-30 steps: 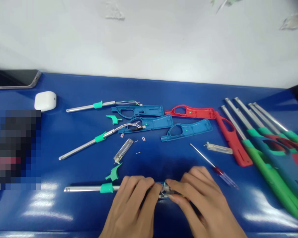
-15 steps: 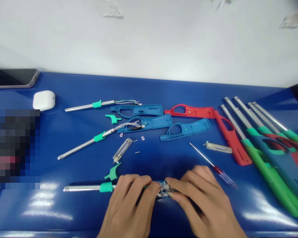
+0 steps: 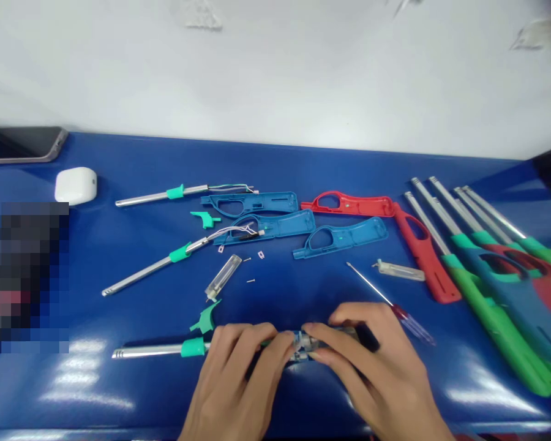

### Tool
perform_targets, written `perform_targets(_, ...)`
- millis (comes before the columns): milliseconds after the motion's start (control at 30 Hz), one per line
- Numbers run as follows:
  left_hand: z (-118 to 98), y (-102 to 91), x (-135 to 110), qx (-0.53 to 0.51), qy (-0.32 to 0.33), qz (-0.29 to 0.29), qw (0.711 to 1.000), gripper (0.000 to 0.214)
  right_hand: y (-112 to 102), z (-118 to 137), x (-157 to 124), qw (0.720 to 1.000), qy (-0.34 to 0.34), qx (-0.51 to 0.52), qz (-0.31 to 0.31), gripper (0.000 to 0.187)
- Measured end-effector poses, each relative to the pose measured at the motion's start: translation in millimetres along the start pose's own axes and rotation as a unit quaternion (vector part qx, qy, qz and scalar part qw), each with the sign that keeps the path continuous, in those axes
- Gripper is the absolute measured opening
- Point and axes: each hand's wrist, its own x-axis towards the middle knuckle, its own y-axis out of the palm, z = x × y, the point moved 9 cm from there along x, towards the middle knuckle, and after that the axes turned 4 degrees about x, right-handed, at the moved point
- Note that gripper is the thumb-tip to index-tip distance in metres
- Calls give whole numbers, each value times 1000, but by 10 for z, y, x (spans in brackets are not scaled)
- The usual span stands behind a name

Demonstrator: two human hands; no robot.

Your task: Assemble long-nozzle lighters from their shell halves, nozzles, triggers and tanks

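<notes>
Both my hands rest near the front edge of the blue table, fingers curled around a partly opened gas lighter. Its metal tube with a green collar sticks out to the left. My left hand pinches the lighter's body beside the collar. My right hand grips the handle end, thumb and forefinger on a small clear part between the hands. A red-handled screwdriver lies just beyond my right hand.
Blue shells and red shells, two wired metal tubes, a clear fuel tank, green triggers and tiny screws lie in the middle. Several whole lighters lie at right. A phone and a white case sit at left.
My right hand has lifted slightly and shifted its fingers over the lighter's handle; the left hand holds steady. The view drifted a little.
</notes>
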Motion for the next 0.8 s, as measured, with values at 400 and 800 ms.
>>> perform_targets(400,-79,-100,99,7,-7,-29,1000,17,155,-148,-169,992,54,94,59,47)
perform_targets(800,-30,-39,36,-5,-3,-14,1000,21,75,-28,-98,998,-14,-42,39,38)
